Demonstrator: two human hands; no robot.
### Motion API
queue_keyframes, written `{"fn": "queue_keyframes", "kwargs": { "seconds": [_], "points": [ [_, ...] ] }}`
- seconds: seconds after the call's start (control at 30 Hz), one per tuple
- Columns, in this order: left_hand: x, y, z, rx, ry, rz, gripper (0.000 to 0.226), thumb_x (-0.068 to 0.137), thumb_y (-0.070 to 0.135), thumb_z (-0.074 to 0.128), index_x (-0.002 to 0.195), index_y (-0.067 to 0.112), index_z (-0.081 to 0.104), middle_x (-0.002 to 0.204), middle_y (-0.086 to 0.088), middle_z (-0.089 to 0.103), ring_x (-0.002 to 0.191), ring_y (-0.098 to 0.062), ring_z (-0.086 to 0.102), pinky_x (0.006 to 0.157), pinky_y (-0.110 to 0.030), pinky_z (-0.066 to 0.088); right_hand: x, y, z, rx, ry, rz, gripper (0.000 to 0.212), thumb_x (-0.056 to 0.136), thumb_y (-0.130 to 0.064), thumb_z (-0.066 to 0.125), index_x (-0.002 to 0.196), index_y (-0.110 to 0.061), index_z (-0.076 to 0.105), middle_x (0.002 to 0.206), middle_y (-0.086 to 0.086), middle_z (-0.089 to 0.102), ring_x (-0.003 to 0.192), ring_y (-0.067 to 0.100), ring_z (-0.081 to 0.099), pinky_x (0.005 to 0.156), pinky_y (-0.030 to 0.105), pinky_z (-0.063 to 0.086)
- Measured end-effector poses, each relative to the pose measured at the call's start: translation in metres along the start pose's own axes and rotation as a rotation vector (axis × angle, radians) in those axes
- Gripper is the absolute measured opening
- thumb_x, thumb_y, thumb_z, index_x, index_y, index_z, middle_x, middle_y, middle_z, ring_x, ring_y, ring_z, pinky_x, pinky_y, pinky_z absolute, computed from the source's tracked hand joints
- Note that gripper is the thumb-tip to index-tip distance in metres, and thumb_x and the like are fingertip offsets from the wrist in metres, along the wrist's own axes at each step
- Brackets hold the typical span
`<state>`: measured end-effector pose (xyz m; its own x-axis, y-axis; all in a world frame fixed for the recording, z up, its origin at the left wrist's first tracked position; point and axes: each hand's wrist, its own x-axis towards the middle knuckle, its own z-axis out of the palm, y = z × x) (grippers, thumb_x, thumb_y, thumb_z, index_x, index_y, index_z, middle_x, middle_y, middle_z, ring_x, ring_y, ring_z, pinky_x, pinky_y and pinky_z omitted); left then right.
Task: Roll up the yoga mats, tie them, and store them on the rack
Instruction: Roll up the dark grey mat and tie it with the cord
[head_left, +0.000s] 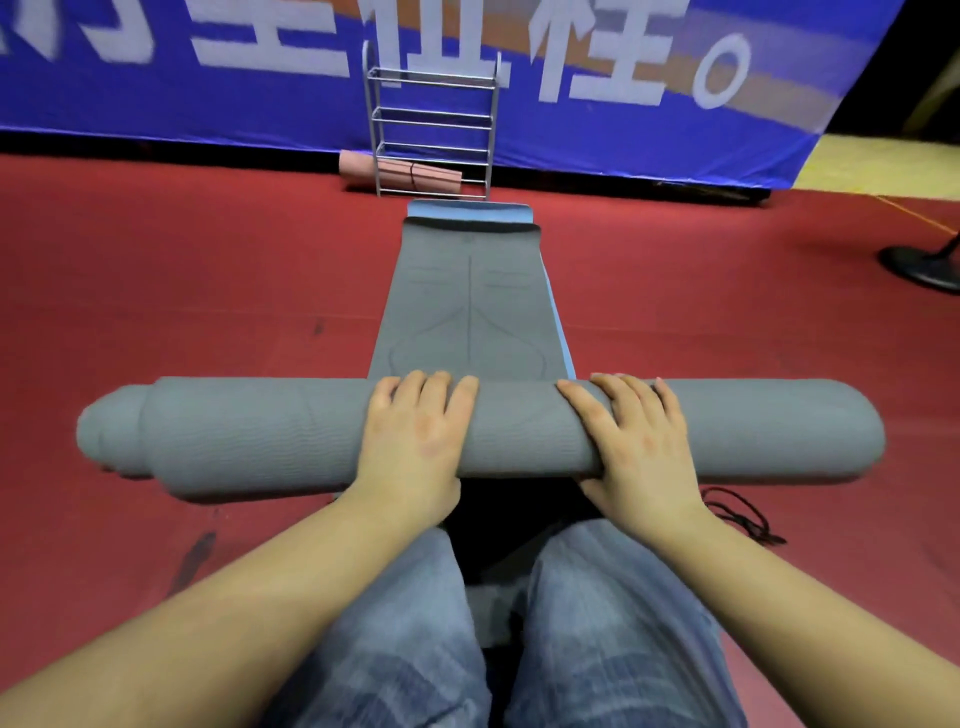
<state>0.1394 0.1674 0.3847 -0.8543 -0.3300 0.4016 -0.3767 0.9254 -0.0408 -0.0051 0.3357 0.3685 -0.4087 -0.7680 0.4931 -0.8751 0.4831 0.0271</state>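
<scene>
On the red carpet (156, 291), across the knees: grey yoga mat (270, 431), partly rolled, inner layers poking out at its left end, unrolled length stretching away over a blue mat (470, 209) toward the rack (434, 124). Left hand (410, 436) flat on top of the roll, fingers straight, pressing, grasping nothing. Right hand (641, 441) likewise flat on the roll, fingers spread. Pink rolled mat (400, 172) tied, low in the rack. Black cord (737, 514) beside the right wrist.
</scene>
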Motion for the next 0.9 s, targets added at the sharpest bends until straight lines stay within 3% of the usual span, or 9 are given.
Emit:
{"fn": "queue_keyframes", "kwargs": {
  "seconds": [0.23,0.53,0.63,0.7,0.77,0.9],
  "points": [
    [-0.072,0.021,-0.067,-0.062,-0.025,0.021,0.086,0.031,0.009,0.071,0.116,0.004,0.06,0.106,-0.014,0.062,0.092,-0.034,0.059,0.083,-0.04,0.034,-0.064,-0.037,-0.064,0.034,0.058,0.015,0.108,0.033,-0.012,0.081,0.133,-0.021,0.044,0.121,0.018,0.057,0.115,0.033,0.045,0.106,0.052,0.022],
    [-0.123,0.031,-0.033,-0.066,-0.319,0.009,0.098,0.025,0.033,0.081,0.114,0.012,0.049,0.099,-0.009,0.064,0.085,-0.03,0.063,0.081,-0.039,0.031,-0.122,-0.059,-0.048,0.057,-0.207,0.033,0.112,0.029,-0.016,0.081,0.134,-0.021,0.043,0.119,0.017,0.058,0.112,0.034,0.05,0.105,0.051,0.023],
    [-0.112,0.028,-0.039,-0.047,-0.383,0.029,0.1,0.025,0.037,0.083,0.118,0.012,0.053,0.103,-0.005,0.062,0.088,-0.026,0.062,0.082,-0.04,0.041,-0.111,-0.057,-0.054,0.033,-0.26,0.023,0.118,0.03,-0.035,0.089,0.137,-0.02,0.041,0.122,0.018,0.057,0.114,0.037,0.053,0.107,0.058,0.024],
    [-0.102,0.027,-0.047,-0.039,-0.492,0.064,0.096,0.053,0.04,0.078,0.136,0.016,0.037,0.123,0.001,0.049,0.112,-0.023,0.05,0.095,-0.038,0.036,-0.106,-0.056,-0.059,0.041,-0.304,0.069,0.126,0.03,-0.057,0.087,0.14,-0.02,0.038,0.128,0.018,0.055,0.121,0.036,0.049,0.105,0.062,0.025],
    [-0.095,0.023,-0.044,-0.057,-0.566,0.073,0.087,0.069,0.037,0.067,0.142,0.022,0.022,0.132,0.005,0.038,0.123,-0.019,0.038,0.102,-0.033,0.028,-0.103,-0.057,-0.058,0.056,-0.348,0.081,0.124,0.033,-0.069,0.081,0.139,-0.022,0.039,0.127,0.015,0.055,0.12,0.037,0.051,0.103,0.062,0.027],
    [-0.075,0.015,-0.041,-0.096,-0.68,0.057,0.095,0.061,0.044,0.077,0.139,0.023,0.026,0.131,0.003,0.042,0.122,-0.02,0.04,0.104,-0.036,0.029,-0.091,-0.057,-0.043,0.022,-0.422,0.081,0.116,0.029,-0.07,0.081,0.13,-0.025,0.044,0.114,0.01,0.059,0.105,0.034,0.06,0.099,0.056,0.034]
  ]
}}
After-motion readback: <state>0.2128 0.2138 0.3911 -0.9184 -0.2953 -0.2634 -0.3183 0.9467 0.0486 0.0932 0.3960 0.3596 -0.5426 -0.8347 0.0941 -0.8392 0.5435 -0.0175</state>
